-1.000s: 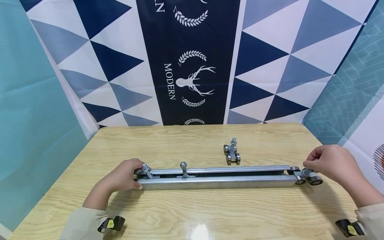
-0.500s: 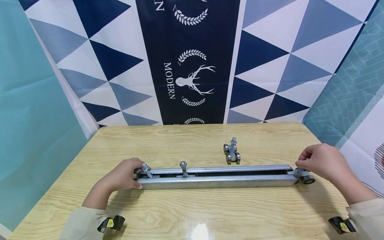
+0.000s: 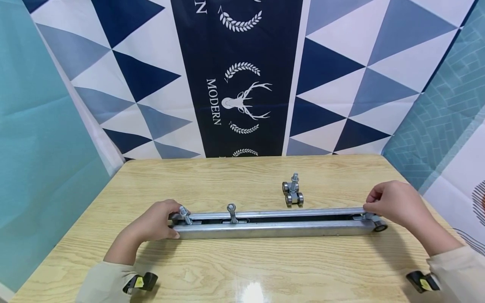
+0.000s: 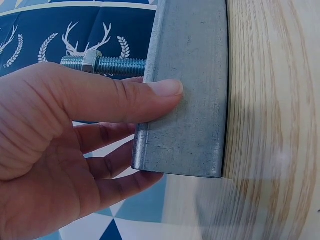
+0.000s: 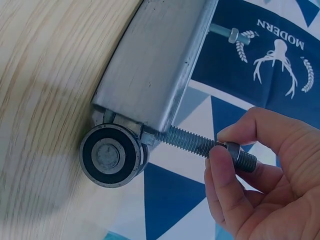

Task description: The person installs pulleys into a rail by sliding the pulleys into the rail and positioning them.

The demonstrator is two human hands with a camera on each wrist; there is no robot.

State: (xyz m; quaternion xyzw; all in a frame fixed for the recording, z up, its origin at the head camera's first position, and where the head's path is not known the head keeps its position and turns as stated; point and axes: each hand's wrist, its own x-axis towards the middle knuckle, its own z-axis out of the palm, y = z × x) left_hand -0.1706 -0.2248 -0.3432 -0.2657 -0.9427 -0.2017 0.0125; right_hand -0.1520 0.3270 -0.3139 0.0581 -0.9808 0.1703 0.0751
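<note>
A slotted metal rail point(image 3: 280, 229) lies across the table, its slot facing up. My left hand point(image 3: 153, 221) grips its left end, the thumb point(image 4: 162, 90) against the near side wall. Close to that hand a threaded bolt with a nut point(image 3: 185, 214) rises from the slot, and another bolt point(image 3: 232, 213) stands a little to its right. My right hand point(image 3: 395, 204) pinches the nut and threaded bolt of a roller trolley point(image 5: 187, 141) at the right end. This trolley is partly inside the rail; one wheel point(image 5: 109, 155) shows outside the end.
A further roller trolley point(image 3: 293, 191) stands on the wooden table point(image 3: 212, 181) behind the rail, bolt upward. A patterned cloth point(image 3: 242, 126) hangs behind the table's back edge. Each wrist wears a small black camera point(image 3: 141, 283).
My right hand has moved left, and the trolley it pinches has slid from outside the rail's right end partly into it. The left hand has stayed in place.
</note>
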